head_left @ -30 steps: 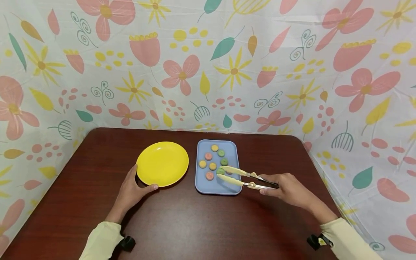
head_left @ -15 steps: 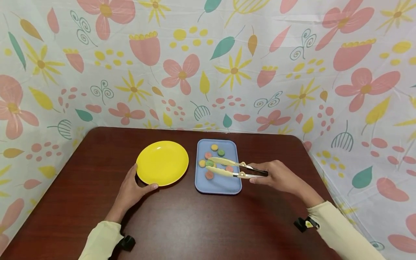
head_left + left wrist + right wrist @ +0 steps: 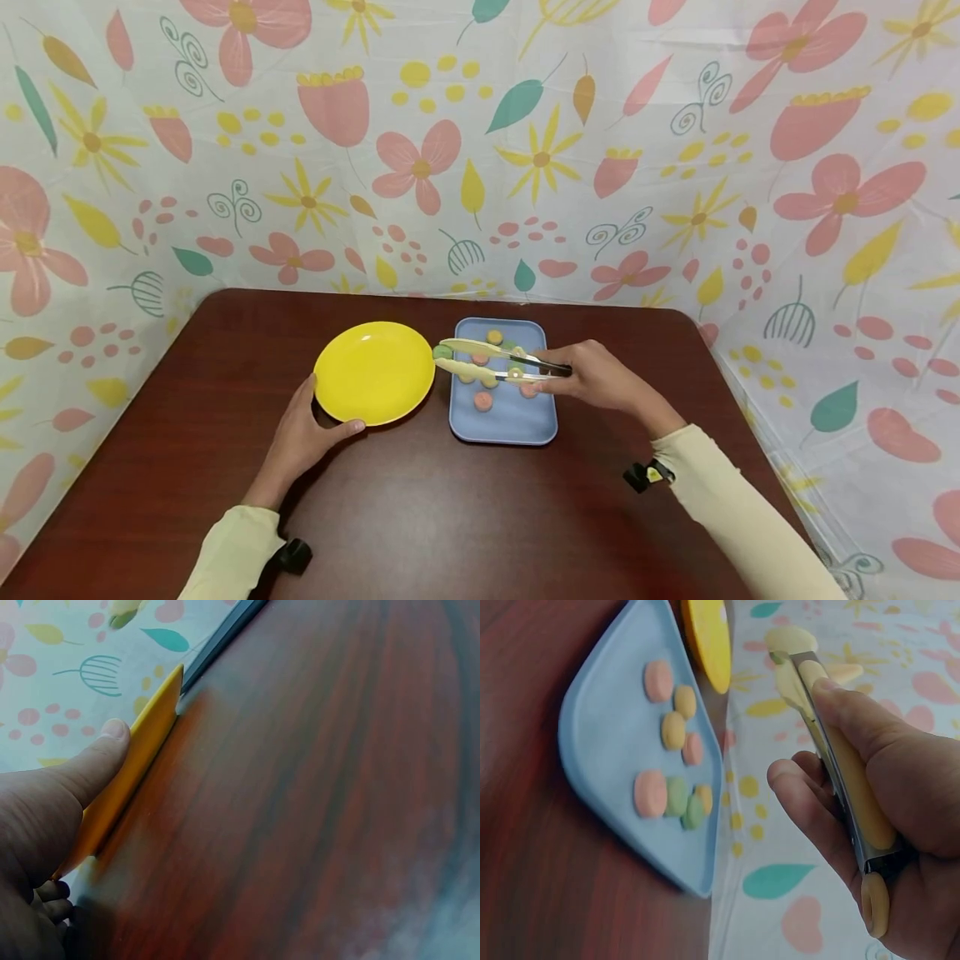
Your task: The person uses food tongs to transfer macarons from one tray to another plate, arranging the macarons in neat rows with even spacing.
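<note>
Tongs (image 3: 480, 372), gripped in the right hand (image 3: 603, 379), hold a green disc (image 3: 442, 352) over the narrow gap between blue tray (image 3: 506, 425) and yellow plate (image 3: 375, 371); the left hand (image 3: 300, 437) clasps the plate's near-left rim, tabletop (image 3: 465, 517) stretching out in front.

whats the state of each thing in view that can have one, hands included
Glossy yellow round plate: bare, on the table
Blue rectangular tray: on the table, partly filled
Small round pink, yellow and green pieces: spread loosely on the tray
Cream-tipped metal tongs: tips around a green piece
Small round green piece: in the tongs, off the tray
Left hand: holding the plate's rim
Right hand: gripping the tongs
</note>
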{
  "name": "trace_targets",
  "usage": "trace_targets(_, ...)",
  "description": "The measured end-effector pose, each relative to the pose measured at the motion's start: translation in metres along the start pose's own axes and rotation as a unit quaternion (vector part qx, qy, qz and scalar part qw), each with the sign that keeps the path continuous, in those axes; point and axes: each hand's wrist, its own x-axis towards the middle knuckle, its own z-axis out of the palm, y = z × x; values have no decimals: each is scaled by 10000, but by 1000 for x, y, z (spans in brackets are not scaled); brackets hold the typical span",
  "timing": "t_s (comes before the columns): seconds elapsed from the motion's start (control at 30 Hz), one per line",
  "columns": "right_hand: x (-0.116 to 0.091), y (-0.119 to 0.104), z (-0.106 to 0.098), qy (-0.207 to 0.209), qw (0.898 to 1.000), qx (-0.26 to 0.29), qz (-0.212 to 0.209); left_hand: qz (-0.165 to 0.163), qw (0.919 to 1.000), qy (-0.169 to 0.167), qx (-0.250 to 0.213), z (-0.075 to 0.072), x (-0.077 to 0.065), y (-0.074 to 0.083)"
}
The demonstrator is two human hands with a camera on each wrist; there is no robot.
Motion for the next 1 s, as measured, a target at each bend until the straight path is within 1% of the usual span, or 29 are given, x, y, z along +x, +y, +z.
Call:
trace_targets(0.3,36,-6,12,-89,9993,-291,-228,-143,9999,-52,34,0,1,-1)
trace_targets(0.53,67,-11,25,-144,9986,-384,-325,-146,9998,-46,88,-2,1,-1)
trace_targets(0.7,88,-18,34,-216,9981,-216,-540,-29,10000,8,36,-2,0,-1)
trace_targets(0.9,107,-23,47,-410,9978,-129,-512,216,9997,110,-12,0,1,-3)
trace_targets(1.0,113,-23,53,-472,9974,-129,-531,233,9997,120,-11,1,2,-4)
